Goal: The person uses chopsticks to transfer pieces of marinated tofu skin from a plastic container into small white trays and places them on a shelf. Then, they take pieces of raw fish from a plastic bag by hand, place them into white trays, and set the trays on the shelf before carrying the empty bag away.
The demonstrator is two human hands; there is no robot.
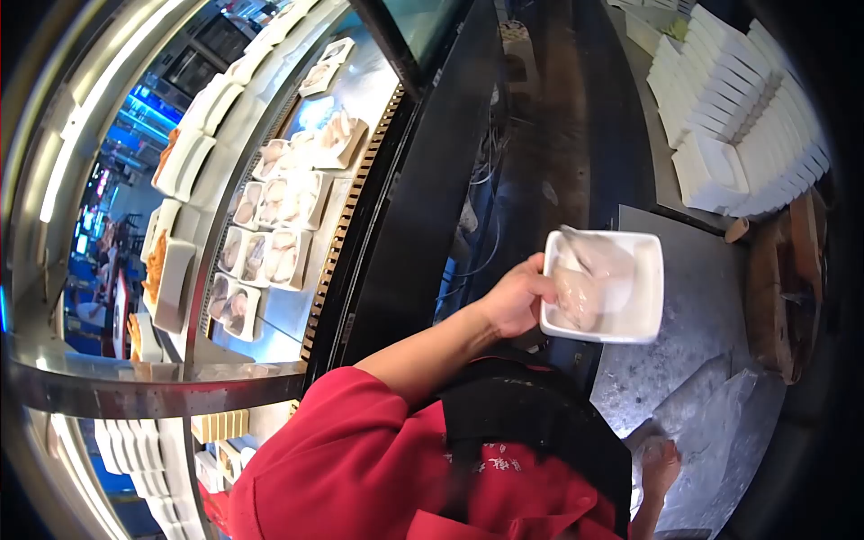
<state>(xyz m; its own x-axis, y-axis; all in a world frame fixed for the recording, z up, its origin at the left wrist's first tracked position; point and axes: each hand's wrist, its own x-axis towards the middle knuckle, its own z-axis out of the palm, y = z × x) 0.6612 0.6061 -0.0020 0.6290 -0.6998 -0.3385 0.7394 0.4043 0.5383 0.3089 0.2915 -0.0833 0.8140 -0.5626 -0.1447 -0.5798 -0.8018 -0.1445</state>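
Note:
In my left hand [517, 299] is a square white bowl [641, 310], gripped at its left rim with the thumb over the edge. Pale, wet pieces of raw meat or seafood [578, 295] lie in the bowl, mostly on its left side; I cannot make out their exact kind. Lower right, my right hand [661, 466] is curled against a clear plastic bag [711, 432], which lies crumpled over the metal worktop [630, 369]. The fingers look closed on the bag, partly hidden by it.
On the left, a lit display case [297, 319] holds several white dishes of pale food [283, 256]. More dishes stand on the shelf beyond. Tall stacks of white bowls [720, 108] rise at the upper right, above a wooden board [778, 288]. A dark counter side [387, 216] borders the floor.

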